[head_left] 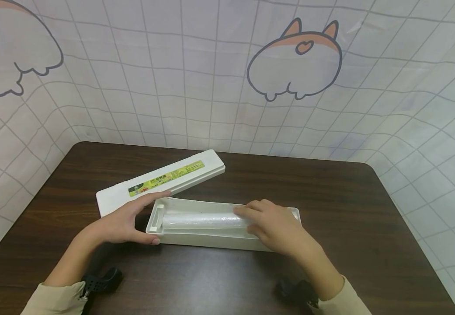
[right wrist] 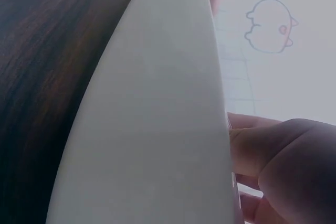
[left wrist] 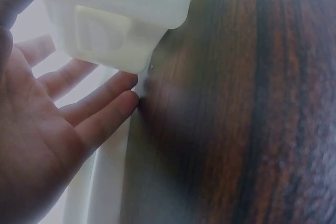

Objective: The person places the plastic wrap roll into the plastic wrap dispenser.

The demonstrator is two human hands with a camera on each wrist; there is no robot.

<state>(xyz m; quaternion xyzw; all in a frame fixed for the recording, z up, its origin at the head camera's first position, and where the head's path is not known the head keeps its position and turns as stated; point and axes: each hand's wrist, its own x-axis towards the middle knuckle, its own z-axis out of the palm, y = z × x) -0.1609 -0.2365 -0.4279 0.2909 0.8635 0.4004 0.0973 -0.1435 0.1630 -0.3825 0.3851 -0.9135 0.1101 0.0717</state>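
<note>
A long white cling film box (head_left: 211,240) lies lidless on the table, a roll of clear cling film (head_left: 201,221) inside it. My left hand (head_left: 123,223) spans the box's left end, thumb at the front wall and index finger at the back corner. In the left wrist view, the fingers of that hand (left wrist: 68,98) reach behind the box end (left wrist: 113,38). My right hand (head_left: 276,225) reaches into the box and grips the right part of the roll, covering it. The right wrist view shows its thumb over the rim of the front wall (right wrist: 152,103).
A white lid (head_left: 211,162) with a yellow-green label lies slanted behind the box, close to its back left corner. The dark wooden table (head_left: 349,218) has rounded far corners. Behind it hangs a white gridded curtain (head_left: 196,87) with cartoon animals.
</note>
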